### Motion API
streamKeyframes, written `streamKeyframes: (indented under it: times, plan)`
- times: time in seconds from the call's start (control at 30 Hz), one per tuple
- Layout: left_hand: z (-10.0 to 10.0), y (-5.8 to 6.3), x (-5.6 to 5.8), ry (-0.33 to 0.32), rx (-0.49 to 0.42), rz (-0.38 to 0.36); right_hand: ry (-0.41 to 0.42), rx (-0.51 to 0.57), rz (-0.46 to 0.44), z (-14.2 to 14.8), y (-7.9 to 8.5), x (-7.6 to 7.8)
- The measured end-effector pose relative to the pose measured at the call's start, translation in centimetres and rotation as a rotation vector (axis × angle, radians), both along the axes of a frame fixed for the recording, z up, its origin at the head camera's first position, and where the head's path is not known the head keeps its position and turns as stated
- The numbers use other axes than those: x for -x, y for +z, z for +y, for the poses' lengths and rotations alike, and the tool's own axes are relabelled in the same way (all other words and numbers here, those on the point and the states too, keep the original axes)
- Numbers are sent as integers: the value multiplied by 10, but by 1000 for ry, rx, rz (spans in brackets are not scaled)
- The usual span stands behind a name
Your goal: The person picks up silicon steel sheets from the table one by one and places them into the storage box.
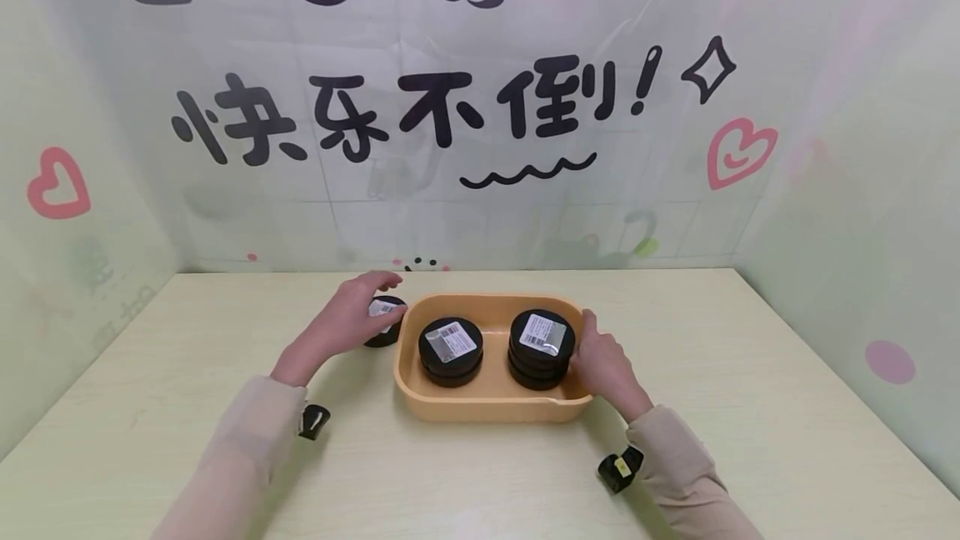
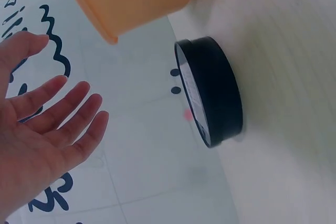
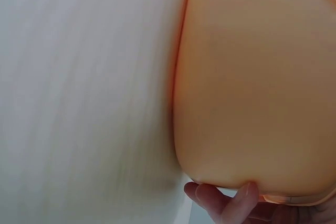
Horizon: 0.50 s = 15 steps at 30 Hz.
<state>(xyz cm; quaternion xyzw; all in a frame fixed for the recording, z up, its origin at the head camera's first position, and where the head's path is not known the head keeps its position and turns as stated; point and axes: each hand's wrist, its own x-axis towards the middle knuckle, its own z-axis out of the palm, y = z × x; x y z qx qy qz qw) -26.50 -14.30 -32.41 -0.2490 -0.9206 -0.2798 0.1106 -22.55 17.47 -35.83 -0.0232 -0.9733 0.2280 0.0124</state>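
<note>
A light-orange plastic bin (image 1: pixel 495 411) holds a low stack of round black containers (image 1: pixel 451 342) on its left side and a taller stack (image 1: pixel 542 335) on its right. White labels cover part of their lids. My right hand (image 1: pixel 606 365) grips the bin's right end; its fingertips show at that end wall (image 3: pixel 257 87) in the right wrist view. Left of the bin, another flat black round container (image 2: pixel 215 90) lies on the table. My left hand (image 1: pixel 347 317) hovers over it with spread, relaxed fingers, apart from it in the left wrist view.
The pale wooden table (image 1: pixel 495 482) extends around the bin. Behind it stands a white printed backdrop (image 1: pixel 420 223), with side panels to left and right. A small black device (image 1: pixel 313 421) sits at the left wrist, another (image 1: pixel 620 469) at the right.
</note>
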Motion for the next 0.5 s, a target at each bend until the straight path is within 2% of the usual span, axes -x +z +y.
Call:
streamKeyframes:
  times: [0.5]
  plan:
    - [-22,-19,4,67,25,-55,-9,0,1,0,-1,1]
